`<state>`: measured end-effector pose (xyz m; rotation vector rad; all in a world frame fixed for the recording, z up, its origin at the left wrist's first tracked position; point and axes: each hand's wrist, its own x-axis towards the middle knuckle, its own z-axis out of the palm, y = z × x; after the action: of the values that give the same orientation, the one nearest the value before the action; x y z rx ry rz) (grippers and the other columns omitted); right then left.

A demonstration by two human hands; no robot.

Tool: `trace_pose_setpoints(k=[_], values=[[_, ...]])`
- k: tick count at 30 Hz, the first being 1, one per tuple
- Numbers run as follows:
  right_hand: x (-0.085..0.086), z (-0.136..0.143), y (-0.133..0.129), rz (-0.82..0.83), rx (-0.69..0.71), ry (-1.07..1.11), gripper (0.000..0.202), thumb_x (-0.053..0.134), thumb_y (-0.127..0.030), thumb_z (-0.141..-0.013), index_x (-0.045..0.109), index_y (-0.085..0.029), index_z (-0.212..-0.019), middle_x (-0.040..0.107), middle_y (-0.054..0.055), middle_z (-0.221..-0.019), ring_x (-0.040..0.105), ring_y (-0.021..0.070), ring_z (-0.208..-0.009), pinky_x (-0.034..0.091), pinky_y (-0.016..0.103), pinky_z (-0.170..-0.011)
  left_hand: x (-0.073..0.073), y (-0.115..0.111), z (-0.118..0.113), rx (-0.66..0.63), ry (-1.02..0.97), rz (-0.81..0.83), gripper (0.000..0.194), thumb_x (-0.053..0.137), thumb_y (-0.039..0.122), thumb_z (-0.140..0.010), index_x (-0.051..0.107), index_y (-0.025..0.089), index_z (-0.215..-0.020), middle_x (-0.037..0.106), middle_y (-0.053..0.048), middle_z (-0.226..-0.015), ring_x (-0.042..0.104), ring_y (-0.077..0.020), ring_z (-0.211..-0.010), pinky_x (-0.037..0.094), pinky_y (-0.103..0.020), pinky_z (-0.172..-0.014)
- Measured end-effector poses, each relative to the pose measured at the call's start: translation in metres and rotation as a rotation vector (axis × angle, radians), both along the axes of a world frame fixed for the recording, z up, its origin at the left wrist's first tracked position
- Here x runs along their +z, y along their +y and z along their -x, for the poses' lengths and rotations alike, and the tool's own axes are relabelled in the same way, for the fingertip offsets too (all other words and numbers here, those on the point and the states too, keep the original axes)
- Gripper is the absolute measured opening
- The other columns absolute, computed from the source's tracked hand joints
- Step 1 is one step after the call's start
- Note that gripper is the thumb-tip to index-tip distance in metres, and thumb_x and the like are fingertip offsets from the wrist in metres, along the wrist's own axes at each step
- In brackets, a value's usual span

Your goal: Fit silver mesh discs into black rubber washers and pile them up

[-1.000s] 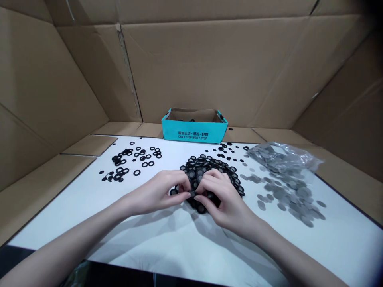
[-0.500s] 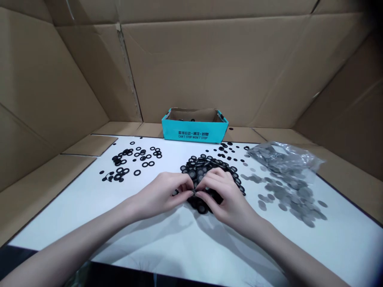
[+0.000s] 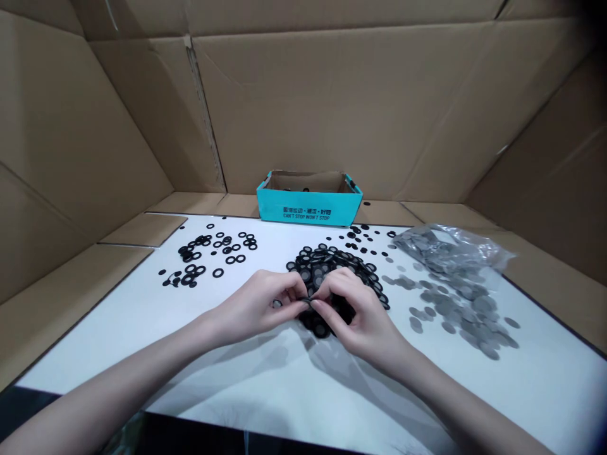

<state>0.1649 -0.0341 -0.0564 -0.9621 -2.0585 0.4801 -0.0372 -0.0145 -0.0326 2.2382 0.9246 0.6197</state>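
Both hands meet at the front of a heap of black rings with grey mesh centres point(image 3: 320, 268). My left hand point(image 3: 265, 303) pinches the left side of a small black ring point(image 3: 309, 300) between thumb and forefinger. Its right side is pinched by the thumb and forefinger of my right hand point(image 3: 358, 309). The ring is seen nearly edge-on, and the fingertips cover most of it; whether a mesh disc sits in it I cannot tell. Grey mesh discs point(image 3: 467, 313) lie scattered to the right of my right hand.
Loose black rings point(image 3: 218, 273) are spread at the left. A turquoise box point(image 3: 308, 208) stands at the back, holding a few black pieces. Small black discs point(image 3: 363, 239) lie before it. A clear plastic bag point(image 3: 450, 246) of grey discs rests at the right. Cardboard walls point(image 3: 332, 107) surround the table.
The fingers have shifted very slightly around the small ring, and more of its dark edge shows between the fingertips. Everything else looks the same.
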Motion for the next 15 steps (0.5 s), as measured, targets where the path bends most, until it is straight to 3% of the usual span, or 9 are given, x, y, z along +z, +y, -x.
trace_pose_setpoints(k=[8, 15], values=[[0.0014, -0.0023, 0.0026, -0.05, -0.048, -0.009, 0.01, 0.055, -0.017, -0.091, 0.06, -0.022, -0.084, 0.067, 0.004, -0.08, 0.055, 0.0212, -0.081, 0.041, 0.037, -0.071, 0.0, -0.0001, -0.0028, 0.047, -0.079, -0.006, 0.011, 0.061, 0.023, -0.088, 0.066, 0.014, -0.084, 0.066, 0.0, -0.072, 0.061, -0.0106, -0.065, 0.047, -0.019, -0.062], [0.0024, -0.0024, 0.0028, -0.051, -0.061, 0.002, 0.018, 0.055, -0.014, -0.09, 0.052, -0.021, -0.073, 0.062, 0.001, -0.07, 0.053, 0.0185, -0.073, 0.041, 0.032, -0.065, -0.0049, -0.0041, -0.0071, 0.053, -0.11, 0.07, 0.016, 0.045, 0.029, -0.096, 0.055, 0.017, -0.091, 0.062, -0.001, -0.079, 0.06, -0.0126, -0.07, 0.048, -0.022, -0.064]])
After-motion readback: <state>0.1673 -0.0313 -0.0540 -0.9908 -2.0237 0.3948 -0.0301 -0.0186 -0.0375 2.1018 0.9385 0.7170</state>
